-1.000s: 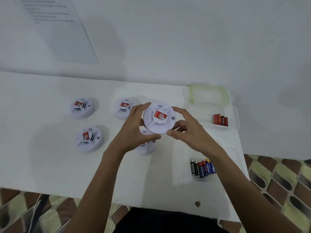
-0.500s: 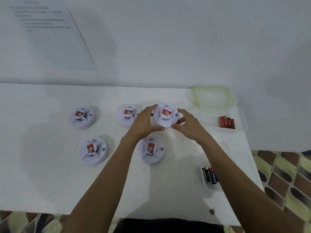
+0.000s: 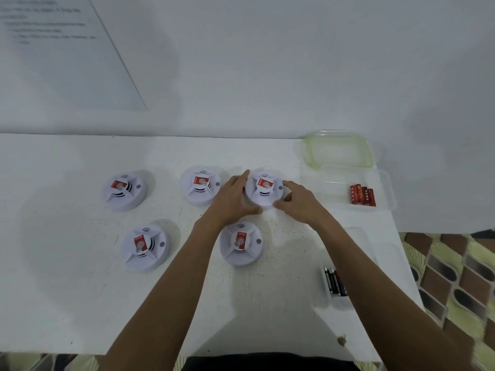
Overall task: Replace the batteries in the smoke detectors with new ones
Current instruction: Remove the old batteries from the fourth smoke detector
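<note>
Dark batteries (image 3: 335, 281) sit near the surface (image 3: 80, 303)'s right edge. Further back, left hand (image 3: 232, 200) and right hand (image 3: 297, 202) both grip one smoke detector (image 3: 263, 189) sitting on the surface; red batteries (image 3: 362, 195) toward the far right corner.

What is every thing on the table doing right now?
Held smoke detector: closed, face up, gripped by left hand and right hand.
Other four detectors: closed, face up, untouched.
Red batteries: lying in open clear box.
Dark batteries: lying together, untouched.
</note>
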Tool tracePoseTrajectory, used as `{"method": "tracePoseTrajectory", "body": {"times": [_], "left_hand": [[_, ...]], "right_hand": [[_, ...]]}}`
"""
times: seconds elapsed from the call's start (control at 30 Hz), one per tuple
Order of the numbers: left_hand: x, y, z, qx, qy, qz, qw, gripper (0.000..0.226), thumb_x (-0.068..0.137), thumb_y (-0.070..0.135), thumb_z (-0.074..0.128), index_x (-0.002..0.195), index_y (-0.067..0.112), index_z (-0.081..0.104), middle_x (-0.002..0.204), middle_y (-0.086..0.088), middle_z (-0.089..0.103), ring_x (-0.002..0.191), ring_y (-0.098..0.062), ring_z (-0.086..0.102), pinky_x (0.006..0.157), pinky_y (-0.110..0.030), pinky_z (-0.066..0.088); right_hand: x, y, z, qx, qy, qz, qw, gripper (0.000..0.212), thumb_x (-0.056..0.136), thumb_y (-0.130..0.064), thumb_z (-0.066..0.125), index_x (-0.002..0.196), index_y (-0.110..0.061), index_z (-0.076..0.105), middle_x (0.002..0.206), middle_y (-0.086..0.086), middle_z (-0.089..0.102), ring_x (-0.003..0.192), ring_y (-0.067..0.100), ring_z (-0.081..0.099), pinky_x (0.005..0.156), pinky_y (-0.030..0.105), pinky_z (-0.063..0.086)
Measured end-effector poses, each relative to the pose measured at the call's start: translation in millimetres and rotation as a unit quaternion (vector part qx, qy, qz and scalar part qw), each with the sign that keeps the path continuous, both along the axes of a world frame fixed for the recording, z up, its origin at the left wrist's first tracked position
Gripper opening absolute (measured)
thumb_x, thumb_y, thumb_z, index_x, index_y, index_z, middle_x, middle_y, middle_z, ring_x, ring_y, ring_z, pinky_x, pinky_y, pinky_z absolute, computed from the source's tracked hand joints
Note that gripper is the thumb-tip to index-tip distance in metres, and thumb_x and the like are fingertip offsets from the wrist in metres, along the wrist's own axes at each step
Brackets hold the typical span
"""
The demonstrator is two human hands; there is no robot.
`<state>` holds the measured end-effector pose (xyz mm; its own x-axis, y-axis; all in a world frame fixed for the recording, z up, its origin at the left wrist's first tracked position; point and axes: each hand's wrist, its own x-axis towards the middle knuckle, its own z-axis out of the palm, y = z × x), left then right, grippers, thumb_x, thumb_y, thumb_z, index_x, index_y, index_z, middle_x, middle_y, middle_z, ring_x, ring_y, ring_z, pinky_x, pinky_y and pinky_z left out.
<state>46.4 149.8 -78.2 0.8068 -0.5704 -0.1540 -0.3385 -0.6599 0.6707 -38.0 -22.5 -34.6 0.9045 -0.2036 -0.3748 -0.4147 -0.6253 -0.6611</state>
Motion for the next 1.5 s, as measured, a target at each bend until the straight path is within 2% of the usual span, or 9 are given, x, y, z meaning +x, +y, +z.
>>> {"method": "tracePoseTrajectory", "body": {"times": [0.27,0.5,0.6,0.73,0.83,1.03,1.23,1.43,1.5], "left_hand": [[5.0,58.9,9.9,-0.046,-0.254,0.059,0.964,0.064,0.071,0.031,0.081,0.127,0.011,0.056,0.127,-0.009,0.054,0.115,-0.027,0.047,0.096,-0.043,0.043],[33.1,93.6,-6.4,0.11,-0.062,0.125,0.984,0.107,0.065,0.052,0.079,0.149,0.023,0.019,0.151,-0.005,0.027,0.136,-0.032,0.025,0.107,-0.049,0.027],[42.0,96.9,-13.4,0.109,-0.06,0.105,0.987,0.111,0.061,0.054,0.077,0.148,0.02,0.019,0.145,-0.005,0.038,0.131,-0.03,0.034,0.105,-0.045,0.029],[45.4,102.2,-15.4,0.095,-0.111,0.089,0.985,0.111,0.059,0.053,0.079,0.148,0.021,0.02,0.135,-0.011,0.046,0.119,-0.03,0.044,0.098,-0.04,0.035],[40.0,102.1,-2.8,0.037,-0.126,0.077,0.988,0.117,0.056,0.049,0.084,0.149,0.025,0.017,0.133,-0.014,0.044,0.114,-0.029,0.049,0.093,-0.039,0.046],[8.5,83.5,42.0,-0.118,-0.084,0.072,0.987,0.113,0.05,0.055,0.08,0.141,0.016,0.027,0.139,-0.001,0.041,0.122,-0.018,0.043,0.103,-0.033,0.04],[-50.1,48.7,74.4,-0.257,-0.025,0.025,0.966,0.1,0.055,0.039,0.085,0.134,0.022,0.027,0.13,0.023,0.04,0.116,0.007,0.046,0.089,-0.006,0.041],[-85.9,3.2,75.6,-0.308,-0.024,0.057,0.949,0.09,0.059,-0.007,0.084,0.133,0.006,0.034,0.131,0.005,0.045,0.117,0.007,0.047,0.091,-0.008,0.042],[-93.5,-9.3,79.5,-0.279,-0.037,0.048,0.958,0.089,0.056,0.003,0.087,0.129,0.021,0.04,0.124,0.019,0.049,0.111,0.01,0.049,0.089,-0.008,0.042]], "right_hand": [[18.6,44.0,8.9,-0.057,-0.168,-0.027,0.984,0.029,0.095,-0.019,0.053,0.123,-0.013,0.06,0.105,0.006,0.063,0.082,0.011,0.056,0.076,0.021,0.042],[56.4,103.2,0.8,-0.008,-0.055,0.073,0.996,0.028,0.095,-0.009,0.045,0.115,0.0,0.062,0.108,0.015,0.066,0.095,0.025,0.06,0.078,0.026,0.041],[68.6,115.5,-1.4,0.011,-0.019,0.033,0.999,0.021,0.091,-0.004,0.044,0.099,0.007,0.059,0.087,0.019,0.063,0.076,0.033,0.056,0.069,0.039,0.045],[67.9,121.8,5.1,0.09,-0.022,-0.023,0.995,0.031,0.094,-0.012,0.047,0.124,-0.004,0.052,0.106,0.014,0.064,0.097,0.032,0.063,0.088,0.046,0.053],[56.9,121.3,17.4,0.189,-0.065,-0.061,0.978,0.024,0.095,-0.014,0.051,0.118,-0.02,0.055,0.107,0.005,0.063,0.096,0.028,0.065,0.083,0.047,0.056],[17.1,100.8,51.5,0.278,-0.195,-0.107,0.934,0.022,0.094,-0.008,0.057,0.114,-0.014,0.062,0.103,0.005,0.07,0.087,0.022,0.068,0.079,0.034,0.059],[-24.9,61.7,61.2,0.149,-0.154,-0.063,0.975,0.045,0.086,-0.045,0.068,0.127,-0.033,0.056,0.125,-0.013,0.058,0.109,0.007,0.057,0.088,0.019,0.048],[-68.4,31.2,71.4,0.194,-0.22,-0.023,0.956,0.053,0.077,-0.03,0.081,0.118,-0.05,0.053,0.112,-0.04,0.054,0.109,-0.01,0.054,0.087,0.021,0.054],[-78.1,20.1,64.4,0.162,-0.248,-0.037,0.955,0.06,0.073,-0.03,0.084,0.12,-0.047,0.051,0.117,-0.031,0.052,0.116,-0.002,0.051,0.091,0.027,0.052]]}}
